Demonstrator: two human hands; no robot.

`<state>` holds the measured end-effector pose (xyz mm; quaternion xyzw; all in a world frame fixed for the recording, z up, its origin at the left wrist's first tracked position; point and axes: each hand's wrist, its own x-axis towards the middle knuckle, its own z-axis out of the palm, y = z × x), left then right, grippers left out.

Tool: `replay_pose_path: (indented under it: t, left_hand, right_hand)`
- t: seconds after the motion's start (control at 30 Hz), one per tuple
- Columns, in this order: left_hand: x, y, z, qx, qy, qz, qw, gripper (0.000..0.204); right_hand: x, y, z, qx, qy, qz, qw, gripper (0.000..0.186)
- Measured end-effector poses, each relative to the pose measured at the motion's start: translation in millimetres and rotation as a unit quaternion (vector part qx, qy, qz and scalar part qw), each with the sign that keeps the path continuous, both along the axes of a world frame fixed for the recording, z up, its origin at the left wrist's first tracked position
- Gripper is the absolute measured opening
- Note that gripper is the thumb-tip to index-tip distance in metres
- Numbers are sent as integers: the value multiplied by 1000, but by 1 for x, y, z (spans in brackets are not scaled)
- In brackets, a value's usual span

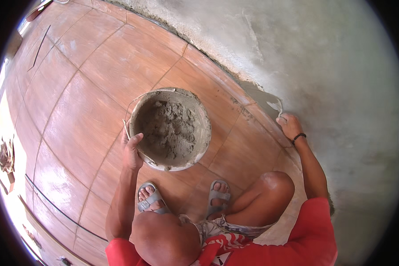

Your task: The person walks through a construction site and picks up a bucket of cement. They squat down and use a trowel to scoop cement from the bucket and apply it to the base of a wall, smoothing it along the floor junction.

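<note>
A round white bucket [170, 128] caked with grey mortar holds a lumpy grey mix and has a thin wire handle. My left hand [132, 148] grips its left rim, thumb on top and most fingers hidden behind it. At the wall's foot on the right, my right hand [290, 126] is closed round the pale handle of a small trowel [277, 104], whose blade rests against a patch of wet mortar [261, 95] just above the narrow tiled skirting strip [248, 99].
I squat on brown tiled flooring [93, 88], sandalled feet beneath the bucket. A rough grey cement wall [341, 66] runs along the top and right. Thin dark strips [40, 47] lie on the tiles at left, and a brownish heap [5, 157] sits at the bright left edge.
</note>
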<state>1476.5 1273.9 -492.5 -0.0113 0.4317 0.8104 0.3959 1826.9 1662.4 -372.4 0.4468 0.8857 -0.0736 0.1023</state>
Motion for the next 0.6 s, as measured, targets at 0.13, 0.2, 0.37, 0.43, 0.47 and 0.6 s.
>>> replay_pose_path:
  t: [0.13,0.2,0.37,0.43,0.47,0.6]
  left_hand:
    - [1,3,6,36,-42,17,998,60]
    - [5,9,9,30,-64,26,997,60]
    - [17,16,18,30,-58,47,997,61]
    - [21,16,24,37,-38,55,997,61]
    - [20,15,25,32,-19,61,997,61]
    - [13,8,42,-2,15,64,998,63]
  right_hand:
    - [-4,-27,31,4,74,-48,996,35]
    - [-8,-31,24,3,71,-38,997,36]
    - [-49,-14,-29,25,-7,13,1000,35]
    - [-49,2,-23,31,27,47,998,34]
    - [-47,13,-22,33,45,63,996,33]
    - [-49,-2,6,-78,69,-91,990,36]
